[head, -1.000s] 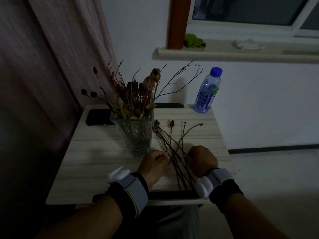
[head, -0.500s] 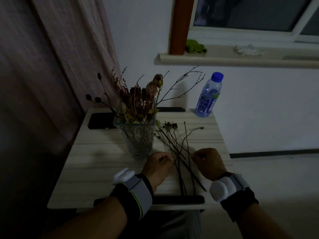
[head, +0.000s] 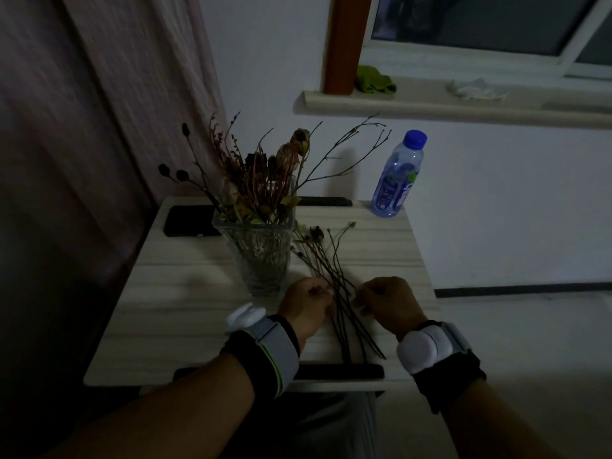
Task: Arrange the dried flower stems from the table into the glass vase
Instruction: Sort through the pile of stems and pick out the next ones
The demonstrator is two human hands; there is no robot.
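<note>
Both my hands have drawn closer, gathering the loose stems on the worktop right of the glass vase; left hand and right hand curl round them.

Pale wood-grain surface, rectangular, seen from its near edge. A glass vase stands upright near the centre, filled with dried flowers. Just right of the vase, loose dried stems lie flat, fanned from the near edge toward the far right, flower heads pointing away. A black phone lies flat at the far left corner, partly behind the vase. A water bottle with a blue cap stands at the far right corner. A black bar runs along the near edge; a second dark bar lies along the far edge.
</note>
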